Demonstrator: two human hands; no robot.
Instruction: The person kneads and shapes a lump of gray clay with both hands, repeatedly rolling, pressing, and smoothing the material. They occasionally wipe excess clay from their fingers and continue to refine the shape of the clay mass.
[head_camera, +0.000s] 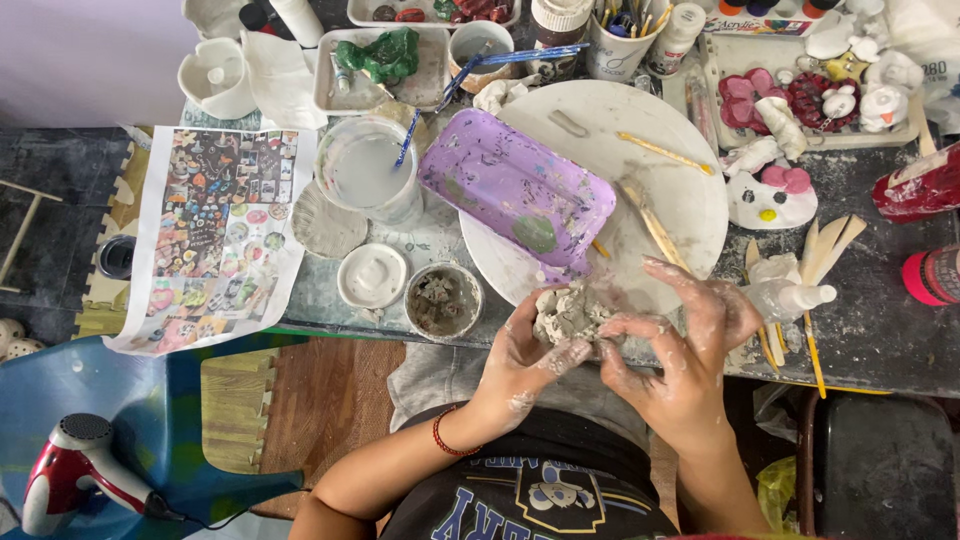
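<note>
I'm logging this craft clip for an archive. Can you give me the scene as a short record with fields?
Setting: cluttered craft table seen from above
Left hand: cups a lump of grey clay
Right hand: pinches the same lump, fingers smeared with clay
Behind the hands: round white board with a purple tray on it
Left of the hands: small cup of grey slip, printed picture sheet
Floor: red and white hair dryer

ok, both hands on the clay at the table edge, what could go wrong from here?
1. The clay lump is held by the left hand and right hand right at the table edge; crumbs may drop onto the lap.
2. The purple tray sits tilted on the round white board, close above the hands; a nudge could slide it.
3. The small clay-filled cup stands near the left hand and might tip.
</note>
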